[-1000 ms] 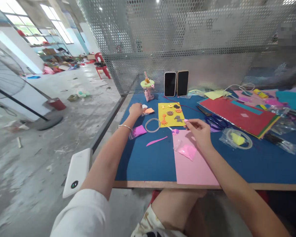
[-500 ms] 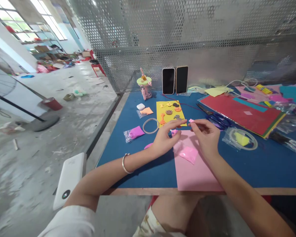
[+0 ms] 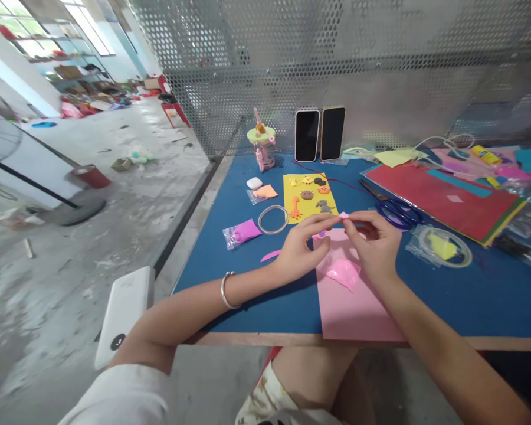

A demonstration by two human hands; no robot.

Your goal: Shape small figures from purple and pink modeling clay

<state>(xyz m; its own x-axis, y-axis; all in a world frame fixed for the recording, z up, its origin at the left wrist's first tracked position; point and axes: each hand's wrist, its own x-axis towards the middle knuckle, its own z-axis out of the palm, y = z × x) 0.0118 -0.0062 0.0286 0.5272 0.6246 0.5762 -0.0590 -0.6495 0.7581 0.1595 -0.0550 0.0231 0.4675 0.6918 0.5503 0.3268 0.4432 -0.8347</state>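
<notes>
A tiny pink clay piece [image 3: 344, 216] is pinched between the thumb and fingertips of my right hand [image 3: 377, 245]. My left hand [image 3: 301, 247] has its fingers stretched out, thumb apart, and its fingertips reach the clay piece's left side. Behind the left hand a small pink and purple item [image 3: 319, 235] shows partly; I cannot make out what it is. Below the hands, a clear packet of pink clay [image 3: 344, 273] lies on a pink sheet [image 3: 360, 316]. Beyond them lies a yellow card [image 3: 292, 195] bearing several clay animals, among them a giraffe [image 3: 295, 208].
Left of the hands lie a clear ring [image 3: 273, 219], a bag of purple clay [image 3: 245, 231] and a purple strip [image 3: 269, 256]. Two phones [image 3: 307, 136] and a lidded cup [image 3: 262, 154] stand at the back. Scissors [image 3: 396, 209] and red sheets [image 3: 446, 198] lie to the right.
My left fingertips have moved right and now meet the pink clay piece in my right hand. The view has shifted slightly.
</notes>
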